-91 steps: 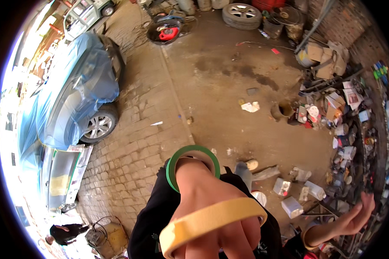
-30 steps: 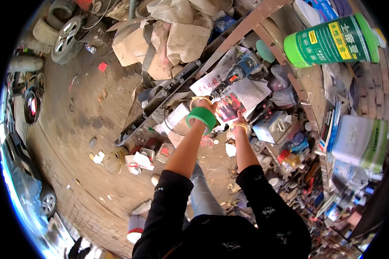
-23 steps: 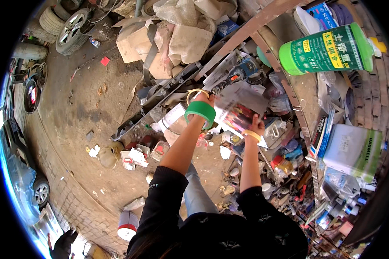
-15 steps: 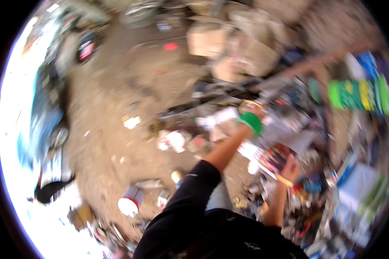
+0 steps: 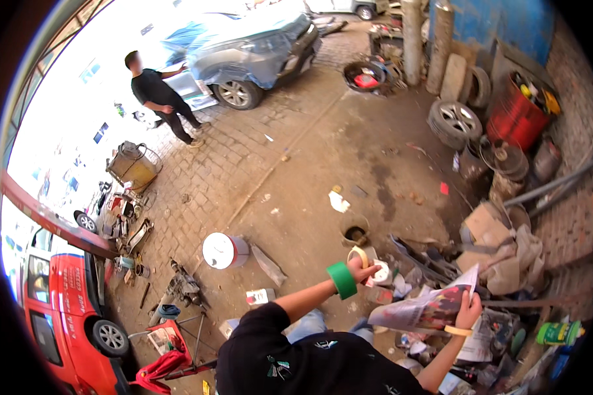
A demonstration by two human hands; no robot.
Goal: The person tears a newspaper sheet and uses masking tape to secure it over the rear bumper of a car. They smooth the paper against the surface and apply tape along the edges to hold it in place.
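My left hand [image 5: 364, 271] is closed on a narrow cream tape roll [image 5: 356, 255], its fingers hooked through the ring. A wide green tape roll [image 5: 341, 280] circles the left wrist like a cuff. On the right, my right hand [image 5: 468, 312] grips the edge of a printed newspaper [image 5: 423, 309], which hangs tilted toward my left hand and shows coloured pictures. Around that wrist sits a thin yellowish tape roll [image 5: 458, 330]. Just beyond the left hand, a white roll [image 5: 381, 271] lies among scraps.
Clutter with a green container [image 5: 560, 333] fills the right side. Cardboard [image 5: 486, 227], a loose wheel [image 5: 453, 124] and a red drum [image 5: 517, 118] stand farther off. A white bucket [image 5: 225, 251] is on the ground. A person [image 5: 161, 95] stands by a plastic-covered car [image 5: 250, 56]; a red vehicle [image 5: 62, 303] is left.
The view has swung left and up, bringing in the cars and the person. My right hand has lifted the newspaper off the clutter. The left hand still has the cream tape roll.
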